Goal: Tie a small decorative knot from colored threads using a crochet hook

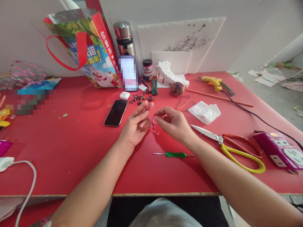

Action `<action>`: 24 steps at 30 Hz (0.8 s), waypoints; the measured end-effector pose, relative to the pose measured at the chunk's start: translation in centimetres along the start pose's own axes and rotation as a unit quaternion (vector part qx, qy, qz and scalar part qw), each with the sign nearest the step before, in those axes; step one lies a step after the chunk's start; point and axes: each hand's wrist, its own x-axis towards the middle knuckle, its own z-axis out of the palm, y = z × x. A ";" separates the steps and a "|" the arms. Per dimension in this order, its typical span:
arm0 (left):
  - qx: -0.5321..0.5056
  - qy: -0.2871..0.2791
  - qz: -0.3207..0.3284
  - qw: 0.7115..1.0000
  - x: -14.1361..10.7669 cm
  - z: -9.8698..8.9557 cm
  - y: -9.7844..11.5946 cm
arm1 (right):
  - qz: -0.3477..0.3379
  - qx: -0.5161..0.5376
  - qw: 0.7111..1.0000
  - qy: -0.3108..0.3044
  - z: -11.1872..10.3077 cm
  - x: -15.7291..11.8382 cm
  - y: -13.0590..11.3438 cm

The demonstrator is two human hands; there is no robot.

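Two hands; left hand (139, 121) pinches cord (151, 121) between fingers; right hand (174, 123) pinches same cord, contact hard to see; one green-handled tool (175, 154), end hidden behind right forearm (222, 165).

Matt fibre is seen in the thread (150, 121) at centre, shiny metal on the vacuum flask (122, 30) at upper centre, crumpled paper in the tissue (204, 110), a smooth sheen on the tabletop (82, 157)

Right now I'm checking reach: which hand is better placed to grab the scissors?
Probably the right hand: the scissors lie beside its wrist, while the left hand is farther away. Both hands appear to hold the cord, though.
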 end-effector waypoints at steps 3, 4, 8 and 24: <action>-0.007 0.009 -0.002 1.000 0.0 0.0 0.2 | 0.080 0.094 0.991 -0.056 0.2 -0.1 -0.1; -0.010 0.010 -0.001 1.000 0.0 0.1 0.3 | 0.104 0.123 0.984 -0.078 0.3 -0.1 0.0; -0.017 -0.009 -0.001 1.000 -0.4 0.5 0.5 | 0.165 0.180 0.956 -0.160 0.6 0.2 0.5; 0.021 -0.013 0.055 0.998 0.2 -0.2 -0.1 | 0.121 0.152 0.977 -0.090 1.4 -0.2 -0.4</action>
